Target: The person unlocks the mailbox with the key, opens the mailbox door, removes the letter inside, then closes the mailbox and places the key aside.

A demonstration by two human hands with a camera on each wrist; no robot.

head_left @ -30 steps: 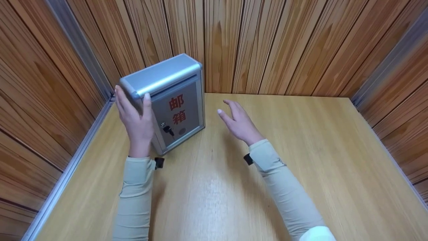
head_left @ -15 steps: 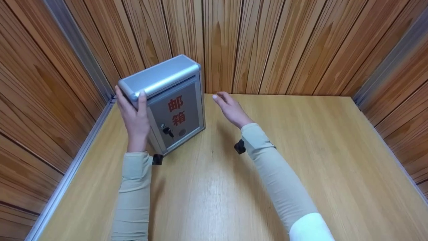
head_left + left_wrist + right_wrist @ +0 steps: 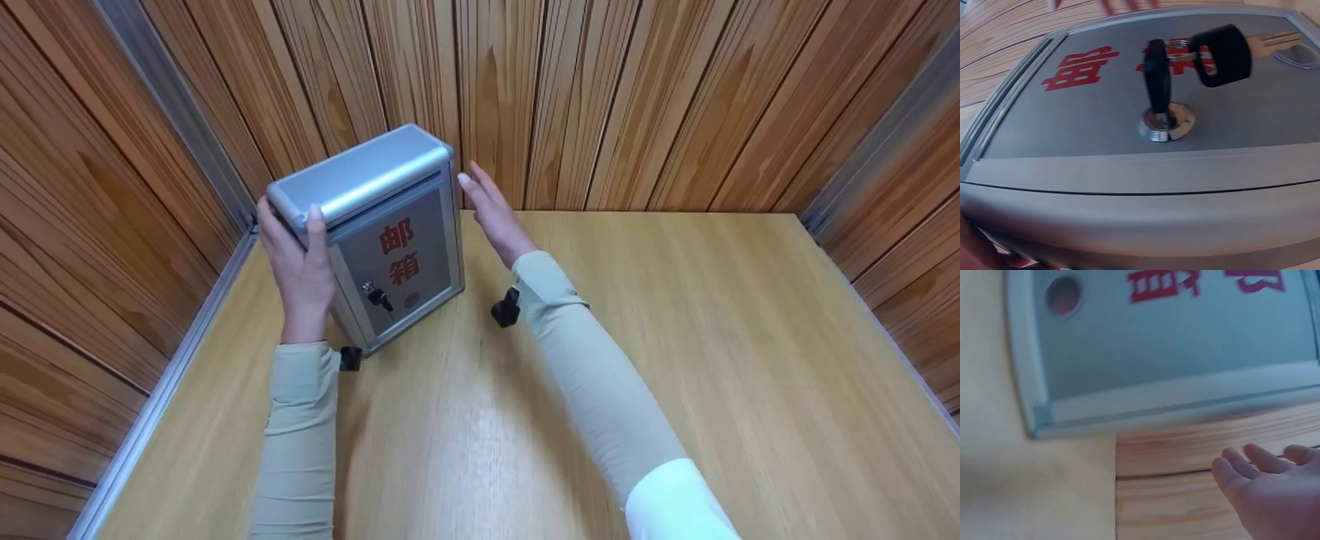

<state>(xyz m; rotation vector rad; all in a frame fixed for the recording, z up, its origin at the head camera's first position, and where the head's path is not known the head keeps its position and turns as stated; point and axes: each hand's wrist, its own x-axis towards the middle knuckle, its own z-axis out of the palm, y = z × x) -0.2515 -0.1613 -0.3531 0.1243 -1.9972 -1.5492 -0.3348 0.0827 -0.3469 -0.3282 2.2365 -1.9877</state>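
Note:
A silver metal mailbox [image 3: 375, 244] with red characters on its grey front door stands upright on the table, turned at an angle. My left hand [image 3: 300, 277] grips its upper left side, thumb at the front corner and fingers along the side. A key with a black head sits in the door lock [image 3: 1165, 126], and a second key [image 3: 1221, 55] dangles from it on a ring. Beside the box's upper right edge is my right hand [image 3: 495, 214], fingers extended and nothing in it. In the right wrist view its fingers [image 3: 1266, 458] are apart from the box's side.
Light wooden table [image 3: 675, 360] extends to the right and in front of the box. A wood-plank wall [image 3: 600, 105] rises close behind it, with another plank wall [image 3: 82, 225] at the left. A metal rail [image 3: 142, 420] lines the table's left edge.
My right hand has moved left and up from over the table to the mailbox's right side. The left hand has settled slightly lower round the left corner. The mailbox stays almost in place.

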